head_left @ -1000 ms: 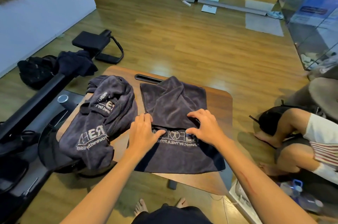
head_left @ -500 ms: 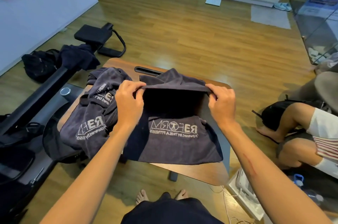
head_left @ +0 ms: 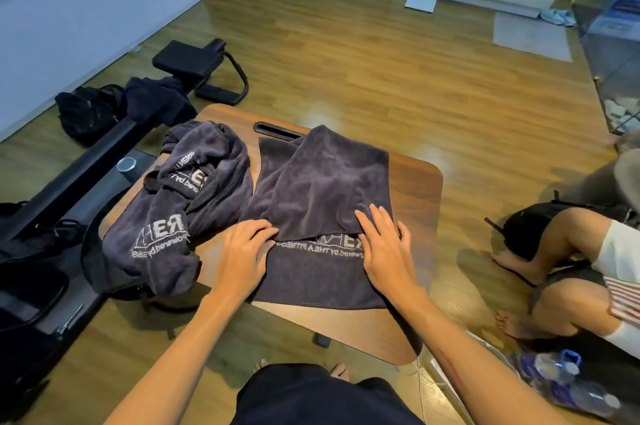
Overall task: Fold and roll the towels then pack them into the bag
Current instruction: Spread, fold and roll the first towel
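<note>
A dark grey towel [head_left: 322, 189] with white lettering lies on the small wooden table [head_left: 415, 202], its far part folded toward me over the near part. My left hand [head_left: 247, 246] rests flat on the fold's near left edge, fingers straight. My right hand [head_left: 382, 239] presses flat on the fold's near right edge. A second grey towel [head_left: 180, 213] lies crumpled in a heap on the table's left side, hanging over the edge. A black bag [head_left: 88, 111] sits on the floor at the far left.
A black exercise machine [head_left: 86, 161] runs along the left of the table, with a dark cloth [head_left: 156, 102] draped on it. A person [head_left: 571, 258] sits on the floor at the right. Plastic bottles [head_left: 568, 376] lie near right. Wooden floor stretches beyond the table.
Half a second ago both hands pinched the towel's far edge and held it up. The edge now lies folded down toward me and both hands press flat on it.
</note>
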